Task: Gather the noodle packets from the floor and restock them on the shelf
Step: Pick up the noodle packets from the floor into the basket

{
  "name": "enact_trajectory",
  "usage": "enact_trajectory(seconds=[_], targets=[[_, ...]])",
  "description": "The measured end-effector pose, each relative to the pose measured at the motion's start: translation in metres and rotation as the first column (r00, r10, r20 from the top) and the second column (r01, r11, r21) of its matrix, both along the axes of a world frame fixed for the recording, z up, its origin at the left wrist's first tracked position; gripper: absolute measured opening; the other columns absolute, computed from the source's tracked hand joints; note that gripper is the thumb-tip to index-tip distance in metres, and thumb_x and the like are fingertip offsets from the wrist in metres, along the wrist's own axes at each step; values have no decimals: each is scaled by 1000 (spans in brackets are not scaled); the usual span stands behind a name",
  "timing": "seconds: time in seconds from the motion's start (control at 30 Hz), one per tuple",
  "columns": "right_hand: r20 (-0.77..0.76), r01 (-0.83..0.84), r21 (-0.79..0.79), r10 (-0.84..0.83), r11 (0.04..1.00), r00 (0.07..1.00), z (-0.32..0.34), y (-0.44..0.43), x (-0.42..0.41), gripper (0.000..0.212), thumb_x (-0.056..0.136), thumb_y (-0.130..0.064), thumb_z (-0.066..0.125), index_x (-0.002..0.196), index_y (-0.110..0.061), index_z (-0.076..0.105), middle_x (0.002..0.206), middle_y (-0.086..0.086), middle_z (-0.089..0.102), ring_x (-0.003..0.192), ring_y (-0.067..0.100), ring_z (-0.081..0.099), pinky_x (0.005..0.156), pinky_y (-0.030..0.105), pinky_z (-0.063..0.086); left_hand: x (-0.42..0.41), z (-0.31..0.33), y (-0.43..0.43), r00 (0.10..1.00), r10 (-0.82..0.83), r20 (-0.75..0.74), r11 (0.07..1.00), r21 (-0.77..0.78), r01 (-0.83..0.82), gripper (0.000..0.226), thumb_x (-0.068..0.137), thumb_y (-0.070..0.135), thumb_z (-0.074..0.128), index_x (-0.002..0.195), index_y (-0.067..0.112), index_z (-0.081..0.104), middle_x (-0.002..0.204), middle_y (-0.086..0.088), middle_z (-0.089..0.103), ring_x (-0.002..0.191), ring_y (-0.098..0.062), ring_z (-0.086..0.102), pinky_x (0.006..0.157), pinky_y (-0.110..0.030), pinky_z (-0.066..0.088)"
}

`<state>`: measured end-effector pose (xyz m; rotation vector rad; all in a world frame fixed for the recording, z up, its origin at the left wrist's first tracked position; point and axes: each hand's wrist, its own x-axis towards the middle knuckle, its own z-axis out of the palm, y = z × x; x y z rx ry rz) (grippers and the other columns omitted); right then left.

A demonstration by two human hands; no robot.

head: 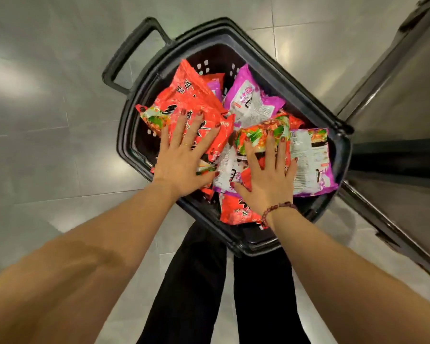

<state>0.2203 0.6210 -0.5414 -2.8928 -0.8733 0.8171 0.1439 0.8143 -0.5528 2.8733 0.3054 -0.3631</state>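
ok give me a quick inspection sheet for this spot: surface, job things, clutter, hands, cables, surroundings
surface: glossy grey tiled floor
job's things: red and purple noodle packets piled loosely in a black plastic basket standing on the floor; none seen lying on the floor
clutter: nothing seen
grippers: left hand and right hand both flat, fingers spread, pressing on the top packets; beaded bracelet on the right wrist
cables: nothing seen
surroundings: dark-edged metal fixture at right, cannot tell whether it is the shelf; the person's black trousers below the basket
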Motion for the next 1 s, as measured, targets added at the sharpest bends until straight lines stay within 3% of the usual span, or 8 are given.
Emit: enact_trajectory(seconds=[0.13, 0.37, 0.5, 0.6, 0.67, 0.73, 0.8, 1.0], targets=[[-15, -33, -28, 32, 999, 999, -16, -7, -3, 98, 86, -61, 53, 146, -35, -21, 159, 16, -17, 146, 39, -15, 114, 62, 1, 10, -15, -1, 1000, -6, -31, 998, -57, 5, 98, 71, 61, 63, 152, 34, 16, 161, -8, 11, 147, -37, 3, 113, -60, 8], [-71, -74, -79, 68, 994, 995, -22, -8, 6, 102, 86, -63, 51, 145, -37, -28, 156, 15, -28, 145, 38, -20, 116, 59, 4, 24, -13, -4, 983, -15, -181, 1000, -29, 10, 104, 75, 68, 58, 151, 38, -6, 161, -2, -12, 147, -31, -15, 116, -55, -5], [-56, -38, 51, 41, 998, 998, 3, -16, 12, 86, 89, -54, 53, 153, -35, -1, 161, 10, -9, 148, 32, -3, 118, 53, 5, 18, 8, -1, 992, -60, -113, 998, -16, 59, 95, 78, 61, 59, 153, 33, 9, 162, -7, 3, 148, -33, -1, 117, -55, 0], [-24, 26, 135, -23, 991, 999, 33, -34, 8, 75, 91, -43, 53, 153, -24, 16, 160, 10, 11, 146, 30, 13, 120, 46, 9, 10, 40, -11, 996, -94, -12, 994, -51, 93, 76, 80, 52, 53, 148, 25, 31, 157, -11, 23, 144, -35, 18, 114, -57, 20], [3, 79, 208, -81, 975, 997, 56, -54, -1, 66, 88, -34, 57, 147, -14, 34, 152, 16, 32, 138, 35, 32, 115, 49, 25, 6, 67, -28, 989, -134, 70, 988, -73, 139, 69, 80, 47, 52, 143, 21, 40, 152, -13, 33, 140, -38, 28, 108, -54, 32], [80, 114, 300, -144, 947, 986, 77, -82, -14, 57, 81, -29, 60, 133, -6, 52, 134, 20, 52, 119, 39, 52, 101, 51, 44, 0, 95, -53, 969, -185, 166, 976, -80, 201, 66, 80, 41, 59, 140, 18, 46, 148, -15, 40, 136, -39, 35, 103, -50, 35], [144, 133, 359, -196, 924, 970, 101, -114, -30, 53, 77, -30, 60, 124, -5, 59, 124, 18, 59, 106, 37, 59, 90, 46, 50, -6, 124, -86, 947, -235, 220, 963, -82, 258, 63, 80, 38, 61, 138, 18, 49, 143, -15, 45, 132, -38, 39, 101, -48, 36], [256, 219, 374, -328, 901, 910, 186, -238, -105, 48, 74, -30, 65, 118, -12, 62, 118, 9, 62, 101, 31, 60, 81, 39, 52, -42, 210, -217, 869, -400, 293, 887, -114, 447, 50, 80, 31, 61, 126, 12, 57, 130, -16, 54, 118, -37, 48, 96, -45, 42]])
